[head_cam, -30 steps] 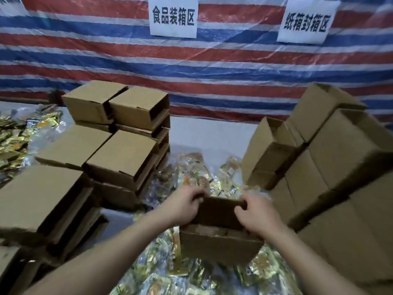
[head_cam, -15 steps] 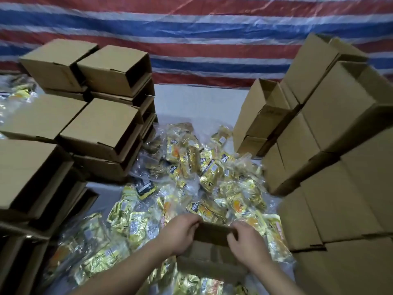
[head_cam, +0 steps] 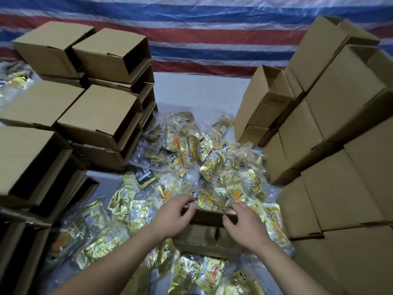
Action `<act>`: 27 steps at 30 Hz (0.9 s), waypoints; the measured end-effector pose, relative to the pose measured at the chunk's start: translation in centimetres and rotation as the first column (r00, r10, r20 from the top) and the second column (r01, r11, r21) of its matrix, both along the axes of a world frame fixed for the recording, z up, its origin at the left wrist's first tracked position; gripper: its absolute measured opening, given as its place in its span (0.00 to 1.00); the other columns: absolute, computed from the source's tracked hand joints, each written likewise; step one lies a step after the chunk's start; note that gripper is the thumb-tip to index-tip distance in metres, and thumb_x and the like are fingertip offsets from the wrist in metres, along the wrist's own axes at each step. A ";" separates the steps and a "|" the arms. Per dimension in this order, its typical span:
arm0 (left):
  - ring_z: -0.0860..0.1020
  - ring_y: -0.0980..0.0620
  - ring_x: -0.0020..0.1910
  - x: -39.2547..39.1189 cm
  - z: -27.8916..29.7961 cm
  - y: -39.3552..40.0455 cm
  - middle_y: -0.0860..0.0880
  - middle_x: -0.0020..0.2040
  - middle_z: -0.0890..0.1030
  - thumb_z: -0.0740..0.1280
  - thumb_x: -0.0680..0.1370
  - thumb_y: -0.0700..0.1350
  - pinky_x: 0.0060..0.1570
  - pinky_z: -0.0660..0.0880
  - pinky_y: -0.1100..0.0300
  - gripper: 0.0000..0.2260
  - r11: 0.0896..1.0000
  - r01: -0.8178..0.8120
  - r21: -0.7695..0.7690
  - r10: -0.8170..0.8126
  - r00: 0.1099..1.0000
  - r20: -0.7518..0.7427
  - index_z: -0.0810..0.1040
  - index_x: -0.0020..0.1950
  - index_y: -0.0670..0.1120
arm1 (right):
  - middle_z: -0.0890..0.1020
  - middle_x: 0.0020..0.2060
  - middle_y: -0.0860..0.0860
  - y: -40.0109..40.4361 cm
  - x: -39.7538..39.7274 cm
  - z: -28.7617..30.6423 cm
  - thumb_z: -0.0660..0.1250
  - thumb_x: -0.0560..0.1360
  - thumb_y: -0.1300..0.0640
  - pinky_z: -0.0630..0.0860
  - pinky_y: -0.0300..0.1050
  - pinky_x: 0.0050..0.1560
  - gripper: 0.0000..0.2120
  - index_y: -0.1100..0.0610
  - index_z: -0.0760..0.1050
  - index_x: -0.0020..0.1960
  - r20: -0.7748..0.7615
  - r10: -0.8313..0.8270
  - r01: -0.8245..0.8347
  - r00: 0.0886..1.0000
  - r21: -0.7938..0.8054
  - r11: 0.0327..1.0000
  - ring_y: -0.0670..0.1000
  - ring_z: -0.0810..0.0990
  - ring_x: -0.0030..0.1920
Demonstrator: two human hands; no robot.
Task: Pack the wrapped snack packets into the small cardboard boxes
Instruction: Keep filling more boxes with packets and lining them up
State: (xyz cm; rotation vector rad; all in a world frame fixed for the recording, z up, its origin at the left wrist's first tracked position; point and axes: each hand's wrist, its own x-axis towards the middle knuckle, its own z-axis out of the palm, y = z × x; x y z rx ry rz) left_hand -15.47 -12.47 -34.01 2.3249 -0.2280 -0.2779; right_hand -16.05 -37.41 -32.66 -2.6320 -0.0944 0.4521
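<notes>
A small cardboard box (head_cam: 209, 238) sits on the heap of snack packets near the bottom centre. My left hand (head_cam: 174, 216) grips its far left edge with curled fingers. My right hand (head_cam: 244, 224) holds the far right edge, thumb over the rim. Gold-wrapped snack packets (head_cam: 204, 162) in clear plastic lie piled across the middle of the table, around and under the box. What is inside the box is hidden by my hands.
Stacks of small boxes with dark open sides (head_cam: 102, 116) stand on the left. Taller stacks of cardboard boxes (head_cam: 331, 128) rise on the right. A striped red, white and blue tarpaulin (head_cam: 202, 33) hangs behind. Bare white table (head_cam: 200, 92) shows at the back.
The view has tilted down, so the wall signs are out of sight and the packet pile fills the centre. Both hands stay on the box, which now sits lower on the heap.
</notes>
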 end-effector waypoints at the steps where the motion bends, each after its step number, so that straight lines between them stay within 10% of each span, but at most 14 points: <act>1: 0.72 0.71 0.51 0.1 0.2 0.3 0.65 0.51 0.77 0.58 0.82 0.57 0.50 0.67 0.74 0.12 0.998 -0.053 -0.037 0.053 0.998 -0.016 0.78 0.59 0.55 | 0.75 0.62 0.43 -0.3 -0.2 0.1 0.58 0.76 0.36 0.72 0.46 0.62 0.27 0.49 0.72 0.69 -0.004 0.006 -0.006 1.000 0.002 1.000 0.46 0.75 0.59; 7: 0.79 0.49 0.55 3.9 0.5 3.4 0.48 0.57 0.81 0.61 0.83 0.47 0.53 0.75 0.55 0.10 0.923 -0.375 0.089 0.379 0.925 -0.032 0.78 0.60 0.47 | 0.75 0.67 0.45 -1.4 -0.3 1.1 0.57 0.78 0.34 0.70 0.49 0.67 0.29 0.51 0.71 0.71 0.028 -0.055 0.054 0.998 0.035 0.998 0.49 0.73 0.66; 14: 0.77 0.42 0.64 8.2 -3.1 2.7 0.41 0.71 0.74 0.60 0.75 0.72 0.60 0.74 0.52 0.44 0.821 -0.105 0.561 0.423 0.772 -0.474 0.64 0.76 0.37 | 0.75 0.67 0.46 -1.5 0.1 2.5 0.57 0.82 0.41 0.67 0.48 0.68 0.23 0.52 0.72 0.71 0.065 -0.102 0.098 0.993 0.072 0.993 0.49 0.72 0.67; 21: 0.63 0.39 0.75 7.3 -8.4 3.0 0.37 0.79 0.57 0.64 0.74 0.70 0.70 0.68 0.50 0.49 0.776 -0.145 0.613 0.486 0.757 -0.436 0.54 0.79 0.35 | 0.75 0.66 0.44 -1.6 0.3 3.4 0.55 0.81 0.40 0.66 0.53 0.70 0.23 0.51 0.73 0.70 0.031 -0.134 0.130 0.991 0.106 0.986 0.48 0.71 0.68; 27: 0.77 0.40 0.61 6.0 -9.5 2.0 0.32 0.72 0.66 0.70 0.77 0.56 0.55 0.79 0.54 0.44 0.788 -0.401 0.467 0.590 0.707 -0.389 0.50 0.78 0.32 | 0.75 0.63 0.43 -2.0 0.3 3.3 0.57 0.82 0.43 0.66 0.51 0.69 0.20 0.51 0.73 0.68 0.001 -0.145 0.144 0.989 0.099 0.985 0.46 0.72 0.65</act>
